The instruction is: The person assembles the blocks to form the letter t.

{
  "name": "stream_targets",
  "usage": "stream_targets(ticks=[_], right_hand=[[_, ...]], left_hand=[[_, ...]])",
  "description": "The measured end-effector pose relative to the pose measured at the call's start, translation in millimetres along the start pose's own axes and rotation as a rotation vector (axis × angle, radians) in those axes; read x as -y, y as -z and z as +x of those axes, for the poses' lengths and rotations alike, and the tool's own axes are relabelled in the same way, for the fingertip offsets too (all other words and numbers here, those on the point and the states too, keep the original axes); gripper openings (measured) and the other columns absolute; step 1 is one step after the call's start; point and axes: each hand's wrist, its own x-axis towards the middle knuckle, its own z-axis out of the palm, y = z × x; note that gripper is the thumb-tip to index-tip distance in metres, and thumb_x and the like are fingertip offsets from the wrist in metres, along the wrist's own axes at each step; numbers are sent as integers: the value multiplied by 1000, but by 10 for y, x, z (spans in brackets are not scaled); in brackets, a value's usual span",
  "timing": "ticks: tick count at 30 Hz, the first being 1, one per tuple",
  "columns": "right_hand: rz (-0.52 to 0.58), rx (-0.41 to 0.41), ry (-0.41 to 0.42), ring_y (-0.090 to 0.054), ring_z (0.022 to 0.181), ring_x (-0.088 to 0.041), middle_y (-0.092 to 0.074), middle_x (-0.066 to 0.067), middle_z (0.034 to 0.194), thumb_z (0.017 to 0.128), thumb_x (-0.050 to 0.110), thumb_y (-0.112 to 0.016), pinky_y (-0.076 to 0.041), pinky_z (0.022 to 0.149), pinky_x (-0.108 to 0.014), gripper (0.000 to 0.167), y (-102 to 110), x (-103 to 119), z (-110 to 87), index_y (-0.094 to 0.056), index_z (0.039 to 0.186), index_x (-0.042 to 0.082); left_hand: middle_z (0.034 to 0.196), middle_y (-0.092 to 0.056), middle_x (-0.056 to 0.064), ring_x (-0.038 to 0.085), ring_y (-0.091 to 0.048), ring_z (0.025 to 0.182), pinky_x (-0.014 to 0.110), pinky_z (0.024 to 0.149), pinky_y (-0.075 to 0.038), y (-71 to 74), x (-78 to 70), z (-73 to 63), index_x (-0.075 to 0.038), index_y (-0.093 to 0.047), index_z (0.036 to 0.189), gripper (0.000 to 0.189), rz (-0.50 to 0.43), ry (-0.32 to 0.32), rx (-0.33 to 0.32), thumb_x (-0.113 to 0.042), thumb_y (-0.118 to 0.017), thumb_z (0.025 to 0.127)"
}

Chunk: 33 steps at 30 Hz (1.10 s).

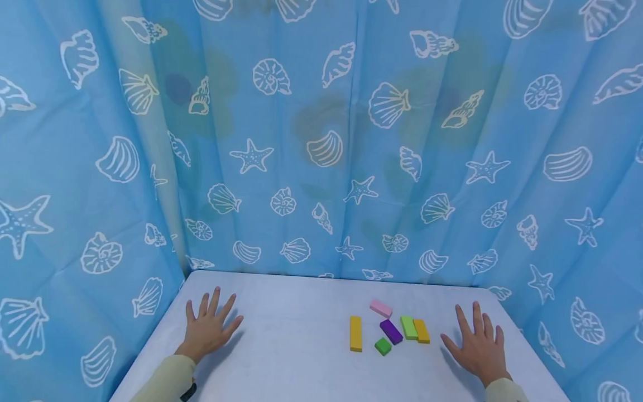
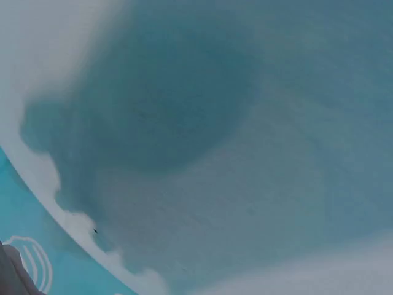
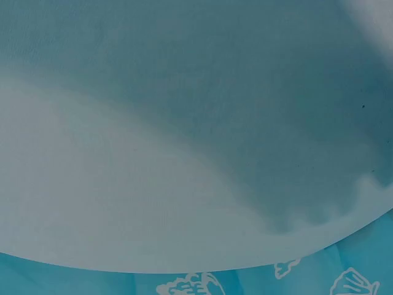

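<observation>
In the head view my left hand (image 1: 207,329) is spread flat with fingers apart over the left side of the white table, holding nothing. My right hand (image 1: 479,346) is likewise spread over the right side, and its thumb points toward the blocks. Between the hands, nearer the right one, lie a long yellow block (image 1: 355,334), a pink block (image 1: 381,308), a purple block (image 1: 391,331) and a small green block (image 1: 383,346). A light green block (image 1: 409,328) sits right beside an orange block (image 1: 421,331). Both wrist views show mostly tabletop and hand shadows.
The white table (image 1: 281,335) ends at a blue curtain (image 1: 301,212) printed with white shells and starfish, which hangs behind it and on both sides. A dark band (image 1: 188,392) shows at the left sleeve (image 1: 166,379).
</observation>
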Motion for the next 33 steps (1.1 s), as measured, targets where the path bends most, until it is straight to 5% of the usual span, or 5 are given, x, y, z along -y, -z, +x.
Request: stream_targets(ticks=[6,18,33], right_hand=[[-4,30,5,-12,136,-61,-2,-31,161,85,56,-65,-2,109,-78,93,-56,13,15,-28,154,7],[7,22,15,-13,135,-60,-3,-32,160,86,54,-64,-4,109,-78,91,-74,66,114,-27,153,5],[20,69,12,-14,134,-62,-4,-33,159,85,62,-62,-3,108,-79,95,-93,128,115,-28,153,5]], left_hand=[[165,-14,20,50,-13,148,75,111,6,-30,-124,32,-24,-37,153,72,-7,-35,-33,-64,-46,95],[166,-17,14,45,-18,149,73,114,-1,13,-604,84,-29,-36,154,70,-39,-150,-89,-62,-50,94],[165,-22,7,39,-21,150,72,114,-9,-3,-1327,163,-30,-31,156,67,-139,-350,-35,-60,-46,97]])
